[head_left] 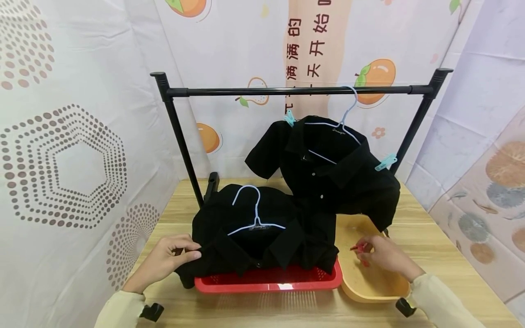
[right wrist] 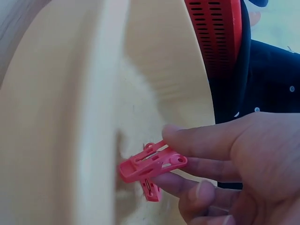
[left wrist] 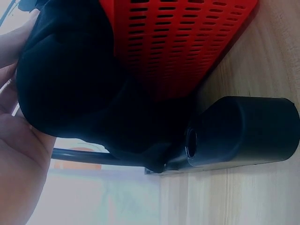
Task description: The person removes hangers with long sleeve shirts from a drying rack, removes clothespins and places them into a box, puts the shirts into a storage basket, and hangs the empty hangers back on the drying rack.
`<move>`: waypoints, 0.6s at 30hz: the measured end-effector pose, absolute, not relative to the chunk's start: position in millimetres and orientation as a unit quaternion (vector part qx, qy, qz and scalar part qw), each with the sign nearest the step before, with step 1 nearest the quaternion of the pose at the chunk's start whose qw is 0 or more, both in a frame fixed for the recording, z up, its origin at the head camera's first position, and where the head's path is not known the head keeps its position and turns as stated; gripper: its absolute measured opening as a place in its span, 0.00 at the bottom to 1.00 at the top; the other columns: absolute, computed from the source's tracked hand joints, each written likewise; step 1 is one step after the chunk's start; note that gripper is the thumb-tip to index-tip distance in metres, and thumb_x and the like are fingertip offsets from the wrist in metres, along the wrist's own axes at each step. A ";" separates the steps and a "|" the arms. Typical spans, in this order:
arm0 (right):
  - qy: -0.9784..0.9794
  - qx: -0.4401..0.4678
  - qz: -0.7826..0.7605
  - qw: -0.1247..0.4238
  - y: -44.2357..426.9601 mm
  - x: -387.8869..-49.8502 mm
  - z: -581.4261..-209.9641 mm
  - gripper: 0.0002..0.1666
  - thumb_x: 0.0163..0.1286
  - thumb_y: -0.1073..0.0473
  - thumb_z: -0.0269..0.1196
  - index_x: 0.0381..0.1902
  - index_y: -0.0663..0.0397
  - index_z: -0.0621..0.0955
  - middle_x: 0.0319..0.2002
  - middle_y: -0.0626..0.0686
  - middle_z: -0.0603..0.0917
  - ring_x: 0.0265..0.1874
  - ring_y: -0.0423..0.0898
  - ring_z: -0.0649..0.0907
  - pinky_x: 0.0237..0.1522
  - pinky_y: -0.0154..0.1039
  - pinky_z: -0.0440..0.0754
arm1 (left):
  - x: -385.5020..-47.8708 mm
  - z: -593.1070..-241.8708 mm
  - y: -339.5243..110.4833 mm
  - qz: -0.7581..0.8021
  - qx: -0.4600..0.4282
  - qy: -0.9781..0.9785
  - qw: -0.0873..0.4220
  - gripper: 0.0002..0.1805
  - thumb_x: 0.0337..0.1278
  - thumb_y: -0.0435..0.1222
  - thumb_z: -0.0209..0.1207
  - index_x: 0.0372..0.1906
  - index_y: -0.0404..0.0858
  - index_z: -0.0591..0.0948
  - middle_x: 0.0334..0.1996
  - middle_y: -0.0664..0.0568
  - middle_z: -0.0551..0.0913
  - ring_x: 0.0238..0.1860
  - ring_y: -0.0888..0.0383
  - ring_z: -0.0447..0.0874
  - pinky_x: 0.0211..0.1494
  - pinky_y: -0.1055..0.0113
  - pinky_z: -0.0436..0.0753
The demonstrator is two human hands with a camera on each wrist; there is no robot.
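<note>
A black short-sleeved shirt (head_left: pixel 266 205) lies over the red basket (head_left: pixel 268 287), with a light-blue hanger (head_left: pixel 257 214) in its collar. At its left edge, my left hand (head_left: pixel 166 257) pinches the dark cloth between thumb and fingers. My right hand (head_left: pixel 385 255) is inside the yellow basin (head_left: pixel 375 298), pinching a pink clothespin (right wrist: pixel 152 161). Just below that one, a second pink clothespin (right wrist: pixel 151 191) shows in the basin. A second black shirt (head_left: pixel 340 177) hangs from the rod on another light-blue hanger (head_left: pixel 348 109), with turquoise clothespins (head_left: pixel 386 162) at both shoulders.
The black rack's rod (head_left: pixel 254 91) spans the table between two posts. A rack foot (left wrist: pixel 243 131) stands close to the basket in the left wrist view. The hanging shirt's lower edge overlaps the back of the basin. Printed curtains surround the wooden table (head_left: pixel 443 259).
</note>
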State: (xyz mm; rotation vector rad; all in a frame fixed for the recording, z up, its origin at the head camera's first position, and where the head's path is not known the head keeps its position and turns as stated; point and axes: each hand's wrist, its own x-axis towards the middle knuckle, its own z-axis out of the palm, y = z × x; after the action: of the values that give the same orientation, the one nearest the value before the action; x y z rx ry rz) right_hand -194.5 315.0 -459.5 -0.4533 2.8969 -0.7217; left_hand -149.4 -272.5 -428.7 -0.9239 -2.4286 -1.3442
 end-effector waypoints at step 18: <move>0.954 -0.163 -0.252 0.021 313.1 -199.0 -460.3 0.11 0.69 0.56 0.71 0.44 0.56 0.88 0.31 0.43 0.85 0.31 0.41 0.78 0.37 0.41 0.76 | -149.2 -427.6 -271.1 -0.455 -0.314 -0.826 0.111 0.13 0.54 0.22 0.70 0.39 0.42 0.91 0.28 0.59 0.84 0.23 0.62 0.71 0.23 0.66 0.70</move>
State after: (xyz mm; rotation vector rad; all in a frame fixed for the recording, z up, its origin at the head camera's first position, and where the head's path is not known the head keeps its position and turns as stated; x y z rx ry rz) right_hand -199.0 313.1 -460.3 -0.5056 2.9555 -0.7819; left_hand -149.2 -271.1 -427.6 -0.9234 -2.4270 -1.3355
